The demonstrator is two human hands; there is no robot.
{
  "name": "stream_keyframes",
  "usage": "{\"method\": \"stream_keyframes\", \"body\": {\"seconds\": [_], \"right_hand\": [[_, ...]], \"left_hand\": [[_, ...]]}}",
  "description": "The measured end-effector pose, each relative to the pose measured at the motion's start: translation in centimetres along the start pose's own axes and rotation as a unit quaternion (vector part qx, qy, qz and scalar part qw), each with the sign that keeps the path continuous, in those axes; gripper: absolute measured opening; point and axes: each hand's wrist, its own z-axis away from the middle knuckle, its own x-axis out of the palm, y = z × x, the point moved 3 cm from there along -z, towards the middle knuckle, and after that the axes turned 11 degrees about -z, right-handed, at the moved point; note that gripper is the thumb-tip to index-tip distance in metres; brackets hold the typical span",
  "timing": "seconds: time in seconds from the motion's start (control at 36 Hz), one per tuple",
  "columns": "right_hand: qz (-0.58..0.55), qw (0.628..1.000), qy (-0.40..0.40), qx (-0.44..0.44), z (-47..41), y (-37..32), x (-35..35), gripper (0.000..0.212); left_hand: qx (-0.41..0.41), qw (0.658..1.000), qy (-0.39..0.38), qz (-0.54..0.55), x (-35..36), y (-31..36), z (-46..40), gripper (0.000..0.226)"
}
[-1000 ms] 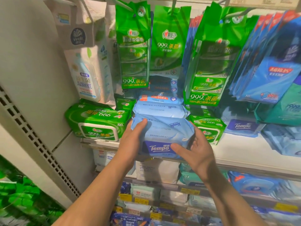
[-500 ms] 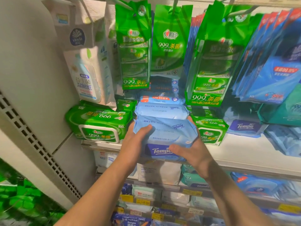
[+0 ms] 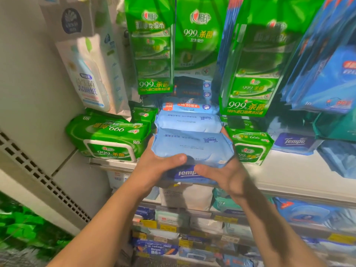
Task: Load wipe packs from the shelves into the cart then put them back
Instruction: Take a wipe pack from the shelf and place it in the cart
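Note:
A light blue Tempo wipe pack is at the front of the white shelf, held from both ends. My left hand grips its left end, thumb across the front face. My right hand grips its right end, thumb on the front and fingers behind. A second blue Tempo pack lies just behind it, and a blue and red pack lies further back. The cart is not in view.
Green 999 wipe packs lie on the shelf at the left and right. Green bags and blue bags hang above. A dark blue Tempo pack lies at the right. Lower shelves hold more packs. A perforated white panel stands left.
Both hands slid in along the pack, and the thumbs now nearly meet on its front. The pack sits tilted further up at the shelf edge.

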Motion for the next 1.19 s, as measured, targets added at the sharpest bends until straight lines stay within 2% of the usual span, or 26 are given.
{"method": "stream_keyframes", "body": {"seconds": [0.08, 0.19, 0.42, 0.53, 0.61, 0.72, 0.86, 1.03, 1.19], "right_hand": [[-0.016, 0.999, -0.024, -0.014, 0.2, -0.7, 0.2, 0.085], [-0.023, 0.999, 0.006, -0.022, 0.6, -1.3, 0.0, 0.081], [-0.015, 0.998, 0.049, -0.022, 2.6, -3.1, -0.3, 0.070], [-0.007, 0.999, 0.049, -0.018, 3.5, -3.8, -0.5, 0.058], [-0.017, 0.999, 0.036, -0.027, 4.1, -4.2, -0.6, 0.062], [-0.048, 0.998, 0.016, -0.041, 5.4, -5.3, -0.2, 0.073], [-0.081, 0.996, -0.014, -0.035, 7.1, -6.1, 0.5, 0.075], [-0.076, 0.997, 0.001, -0.011, 8.9, -6.7, 1.9, 0.101], [-0.060, 0.998, 0.005, -0.006, 11.3, -8.0, 6.0, 0.105]], "left_hand": [[0.020, 0.998, -0.011, -0.055, -0.3, -0.3, 0.1, 0.095], [0.022, 0.991, -0.008, -0.130, 0.1, -0.1, 0.5, 0.112], [0.045, 0.981, 0.036, -0.184, 1.5, 2.0, 2.8, 0.100], [0.065, 0.960, 0.074, -0.262, 2.4, 3.5, 4.4, 0.091], [0.073, 0.944, 0.099, -0.305, 2.8, 4.0, 5.8, 0.091], [0.073, 0.940, 0.114, -0.313, 3.4, 4.6, 7.8, 0.084], [0.056, 0.928, 0.131, -0.344, 3.5, 5.2, 10.3, 0.087], [0.051, 0.936, 0.150, -0.313, 2.9, 6.0, 13.6, 0.080], [0.045, 0.950, 0.151, -0.269, 0.6, 6.6, 17.6, 0.076]]}}
